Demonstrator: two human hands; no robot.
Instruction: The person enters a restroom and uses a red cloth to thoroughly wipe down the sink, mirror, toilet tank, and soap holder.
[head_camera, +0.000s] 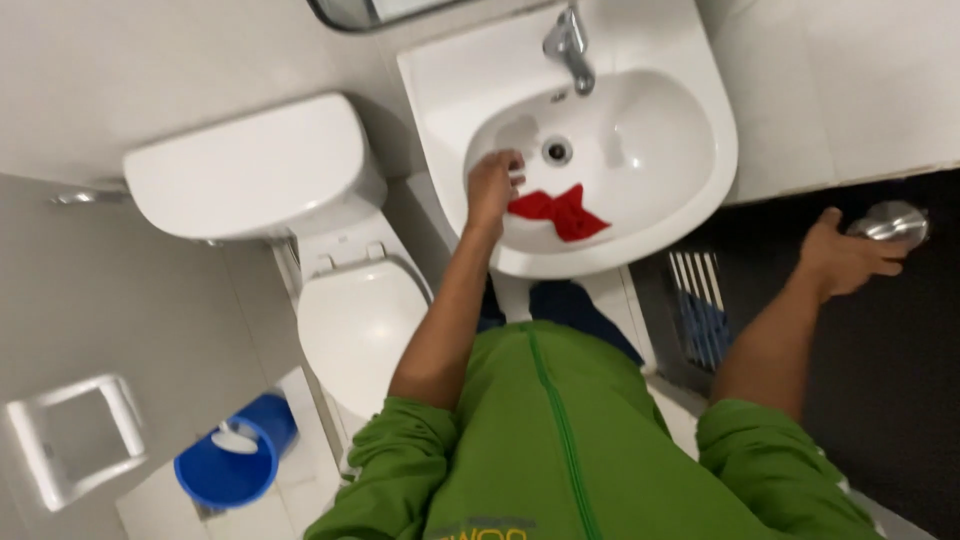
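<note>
My left hand (492, 186) reaches into the white sink basin (690, 180) and holds something small and white at its inner left side. A red cloth (560, 211) lies crumpled in the basin just right of that hand, near the front rim. The drain (556, 150) sits behind it and a chrome tap (570, 45) stands at the back. My right hand (845, 258) is stretched out to the right, its fingers on a round metal door knob (892, 221) of a dark door.
A white toilet (360, 320) with its lid shut and its tank (250, 170) stands left of the sink. A blue bucket (232, 455) sits on the floor at lower left, next to a white wall holder (75, 435). A floor grate (700, 310) lies below the sink.
</note>
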